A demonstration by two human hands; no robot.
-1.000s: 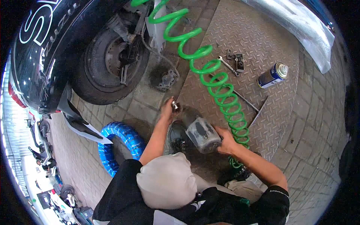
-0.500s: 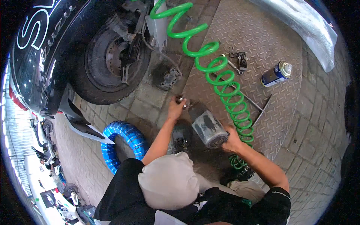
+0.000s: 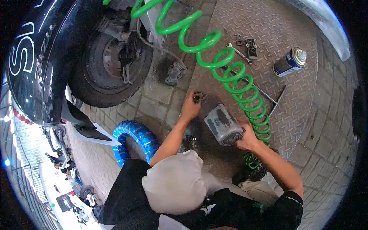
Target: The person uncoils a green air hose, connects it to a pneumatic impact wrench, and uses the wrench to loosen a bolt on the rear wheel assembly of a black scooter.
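Observation:
My right hand is wrapped round the handle of a grey, scuffed air impact wrench, whose nose points away from me and left. A green coiled air hose runs beside it over the metal plate. My left hand is closed on a small dark metal part just by the wrench's nose. It looks like a socket, but its exact kind is unclear. I cannot tell if it touches the wrench. Beyond my left hand, a dirty brake caliper lies on the paving at the end of a hose.
A black vehicle's wheel lies at far left, near a blue-wrapped tyre. On the diamond-pattern plate are a spray can, a spanner, a T-handle tool and small dark metal parts. Motorcycles stand at lower left.
The whole view has shifted a little. My left hand has turned the small metal part, which now shows a darker open end beside the impact wrench's nose. My right hand keeps its hold.

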